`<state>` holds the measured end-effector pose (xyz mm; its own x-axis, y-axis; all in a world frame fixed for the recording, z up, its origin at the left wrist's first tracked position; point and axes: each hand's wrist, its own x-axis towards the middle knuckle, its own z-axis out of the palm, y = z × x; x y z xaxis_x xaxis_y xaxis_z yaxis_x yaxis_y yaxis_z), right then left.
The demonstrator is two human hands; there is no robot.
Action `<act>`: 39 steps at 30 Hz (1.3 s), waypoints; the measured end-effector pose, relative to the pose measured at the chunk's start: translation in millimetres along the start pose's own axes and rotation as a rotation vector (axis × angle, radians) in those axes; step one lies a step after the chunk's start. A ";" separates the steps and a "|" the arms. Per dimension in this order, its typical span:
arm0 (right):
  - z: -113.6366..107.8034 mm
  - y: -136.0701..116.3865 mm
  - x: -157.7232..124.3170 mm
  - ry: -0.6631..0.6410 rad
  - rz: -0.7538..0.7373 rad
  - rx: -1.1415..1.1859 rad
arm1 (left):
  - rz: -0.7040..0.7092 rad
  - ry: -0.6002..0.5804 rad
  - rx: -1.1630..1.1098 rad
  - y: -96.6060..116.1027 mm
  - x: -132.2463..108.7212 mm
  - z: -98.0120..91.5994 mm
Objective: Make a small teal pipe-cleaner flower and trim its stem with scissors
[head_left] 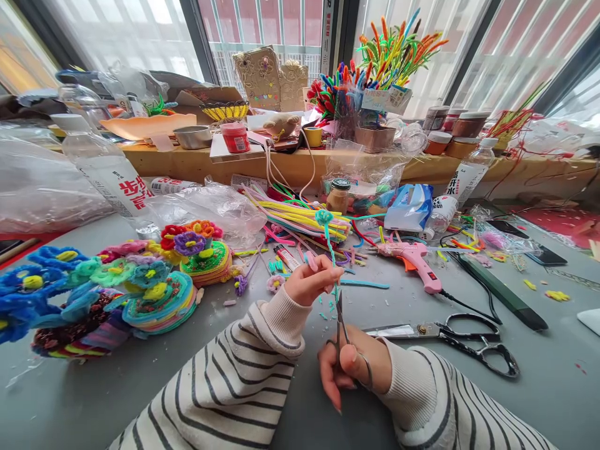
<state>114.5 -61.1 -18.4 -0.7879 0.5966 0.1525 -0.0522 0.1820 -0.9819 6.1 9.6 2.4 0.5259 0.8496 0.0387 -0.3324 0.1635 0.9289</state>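
Observation:
My left hand (312,281) is closed in a pinch on the stem of a teal pipe-cleaner flower (324,220), which stands upright above the grey table (187,362). My right hand (351,369) is closed on small scissors (339,322), blades pointing up at the lower end of the stem just under my left fingers. Tiny teal snippets lie on the table near the blades. Both sleeves are white with dark stripes.
Large black-handled scissors (450,334) lie right of my hands. A pink glue gun (412,259) with its black cord lies beyond. Finished pipe-cleaner flowers and coasters (140,287) pile up at left. Loose pipe cleaners (300,215), bottles, jars and bags crowd the back.

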 end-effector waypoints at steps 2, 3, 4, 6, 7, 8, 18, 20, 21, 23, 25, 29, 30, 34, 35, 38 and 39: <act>0.3 0.3 0.2 0.010 -0.009 0.010 | -0.015 0.001 0.007 -1.5 0.1 -1.6; 0.4 0.7 0.2 0.016 -0.009 0.017 | -0.018 0.006 0.018 -2.2 0.0 -2.3; 0.4 1.3 0.0 0.019 -0.007 0.021 | -0.013 0.014 0.035 -2.9 -0.2 -2.8; 0.3 2.9 -0.7 0.018 0.011 0.022 | 0.016 0.035 0.077 -4.1 -1.1 -3.4; 0.2 3.9 -1.2 0.017 0.024 0.020 | 0.033 0.042 0.096 -4.5 -1.5 -3.3; 0.1 4.8 -1.6 0.017 0.037 0.018 | 0.044 0.046 0.110 -4.8 -2.0 -3.1; -1.1 6.9 -1.5 0.044 0.059 0.017 | 0.057 0.030 0.164 -3.3 -5.0 1.0; -1.1 7.8 -1.9 0.041 0.061 0.014 | 0.064 0.028 0.165 -3.3 -4.9 1.5; -0.8 8.6 -2.0 0.043 0.062 0.015 | 0.067 0.026 0.165 -3.2 -4.8 1.7; 0.1 10.3 -1.8 0.050 0.066 0.021 | 0.072 0.029 0.165 -2.9 -4.8 1.8; 1.3 11.6 -1.5 0.061 0.078 0.033 | 0.074 0.036 0.166 -2.8 -5.1 1.8; 2.8 12.0 -1.0 0.101 0.136 0.063 | 0.078 0.041 0.174 -3.1 -5.3 1.5; 2.7 11.8 -0.9 0.103 0.158 0.075 | 0.077 0.043 0.171 -3.2 -5.2 1.5; 1.2 10.2 -0.7 0.063 0.239 0.117 | 0.071 0.044 0.142 -1.9 -5.1 1.9; 0.9 9.9 -0.8 0.056 0.252 0.122 | 0.075 0.042 0.130 -1.3 -5.2 2.0; 0.8 10.4 -1.3 0.042 0.258 0.138 | 0.085 0.038 0.078 0.5 -5.3 1.7; 0.8 11.2 -1.5 0.054 0.238 0.144 | 0.090 0.035 0.067 0.7 -5.3 1.3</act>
<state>114.6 -60.6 -29.6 -0.7551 0.6505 -0.0820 0.0405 -0.0785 -0.9961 4.1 4.6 3.3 0.4683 0.8765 0.1116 -0.3233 0.0524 0.9448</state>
